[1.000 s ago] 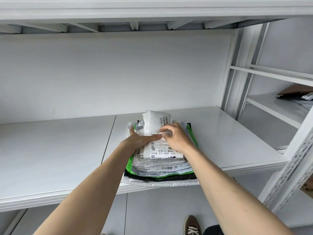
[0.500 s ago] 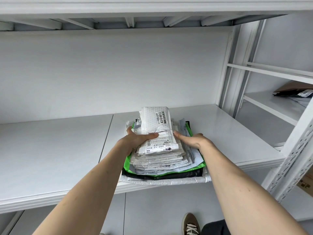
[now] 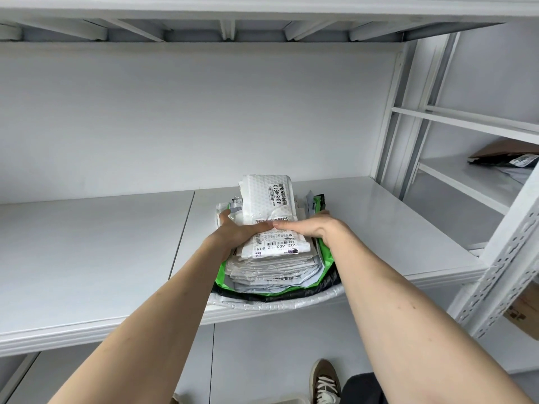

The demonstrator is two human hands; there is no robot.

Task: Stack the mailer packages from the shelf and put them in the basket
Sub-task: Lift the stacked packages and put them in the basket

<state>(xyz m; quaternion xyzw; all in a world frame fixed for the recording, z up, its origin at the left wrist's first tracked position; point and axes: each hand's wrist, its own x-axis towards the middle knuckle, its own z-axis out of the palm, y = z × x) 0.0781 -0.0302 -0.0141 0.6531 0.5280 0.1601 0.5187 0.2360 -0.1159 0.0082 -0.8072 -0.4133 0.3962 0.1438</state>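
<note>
Pale grey metal shelf board [image 3: 87, 258] runs L to R; nothing shows on its left half. Near centre, at the front edge, sits the stack of flat plastic mailer packages [image 3: 274, 266], its front overhanging the lip: white bubble mailer at the bottom, black one, bright green one, then many thin white/grey ones. On top lies a white bubble-wrap mailer w/ printed label [image 3: 267, 199], text "43-6-4613" readable; the mailer under it shows a barcode label reading "502 602-12 815", upside down to the camera.

Left hand [image 3: 236, 231] grips the stack's left side, thumb across the top, fingers wrapped over the far edge. Right hand [image 3: 312, 227] grips the right side, thumb on top meeting the left thumb, fingers down the side.

Far R, neighbouring white rack shelf [image 3: 466, 182] holds a brown cardboard piece and dark mailer [image 3: 507, 156]. Below, a brown lace-up shoe [image 3: 325, 380] on the floor.
</note>
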